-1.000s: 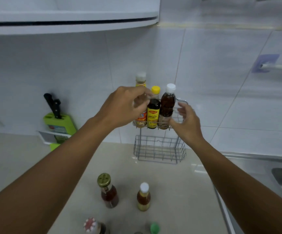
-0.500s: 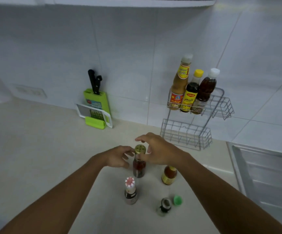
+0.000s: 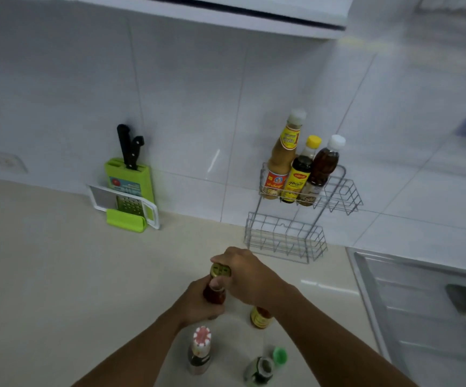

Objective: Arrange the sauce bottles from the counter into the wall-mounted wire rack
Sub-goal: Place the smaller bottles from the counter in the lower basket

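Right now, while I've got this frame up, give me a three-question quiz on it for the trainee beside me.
1. How many bottles stand in the upper basket of the wire rack?
2. True or false: the lower basket already holds a bottle.
3. Which bottle do both hands grip? A) the gold-capped bottle B) the red-and-white-capped bottle C) the green-capped bottle

Key:
1. Three, crowded at its left end.
2. False; only bare wire shows.
3. A: the left hand wraps its body, the right hand holds its neck below the cap.
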Demonstrator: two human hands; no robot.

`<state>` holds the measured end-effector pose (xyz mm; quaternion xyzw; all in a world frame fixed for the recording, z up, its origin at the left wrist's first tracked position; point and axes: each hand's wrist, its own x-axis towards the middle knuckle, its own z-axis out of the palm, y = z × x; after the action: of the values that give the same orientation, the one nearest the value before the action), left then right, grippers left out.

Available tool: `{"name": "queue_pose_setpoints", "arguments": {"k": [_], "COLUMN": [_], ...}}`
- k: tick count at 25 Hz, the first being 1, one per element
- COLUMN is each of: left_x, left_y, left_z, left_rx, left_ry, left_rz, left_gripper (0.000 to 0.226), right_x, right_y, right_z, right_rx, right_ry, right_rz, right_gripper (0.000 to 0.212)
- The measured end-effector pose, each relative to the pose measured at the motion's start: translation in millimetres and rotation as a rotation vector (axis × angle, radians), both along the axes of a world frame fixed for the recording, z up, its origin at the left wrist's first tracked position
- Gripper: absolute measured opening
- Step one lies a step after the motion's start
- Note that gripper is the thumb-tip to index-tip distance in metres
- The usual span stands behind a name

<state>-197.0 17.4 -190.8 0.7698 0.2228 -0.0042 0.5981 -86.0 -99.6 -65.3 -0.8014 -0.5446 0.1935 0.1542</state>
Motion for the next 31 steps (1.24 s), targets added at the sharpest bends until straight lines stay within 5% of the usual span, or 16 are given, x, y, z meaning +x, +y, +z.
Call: {"name": "queue_pose_setpoints", "arguments": {"k": [6, 13, 20, 24, 28, 31], "left_x": [18, 36, 45, 49, 57, 68], "left_y": [32, 32, -1, -20, -38, -45], "left_z": [89, 210, 258, 261, 262, 263], "left_rx": [0.092, 0.117, 0.034, 0.085, -0.115, -0.439], "left_ry": [-0.141, -0.06, -0.081, -0.122, -0.208, -0.203], "left_rz": [-0.221, -0.511, -0.618, -0.544, -0.592, -0.807], "left_gripper": [0.041, 0.037, 0.037, 0.036, 0.038, 0.042], "right_x": [31, 56, 77, 73, 68, 69], "right_y": [-24, -57, -85, -89, -74, -66], "right_z": [76, 157, 209, 206, 188, 189], "right_rx": [0.224, 0.422, 0.301, 0.287, 0.69, 0.746], "right_ry": [0.088, 0.085, -0.085, -0.2, -0.012, 0.38], "right_rz": [-0.107, 0.064, 0.218, 0.259, 0.194, 0.292], "right_gripper": [0.048, 0.041, 0.048, 0.027, 0.039, 0.042]}}
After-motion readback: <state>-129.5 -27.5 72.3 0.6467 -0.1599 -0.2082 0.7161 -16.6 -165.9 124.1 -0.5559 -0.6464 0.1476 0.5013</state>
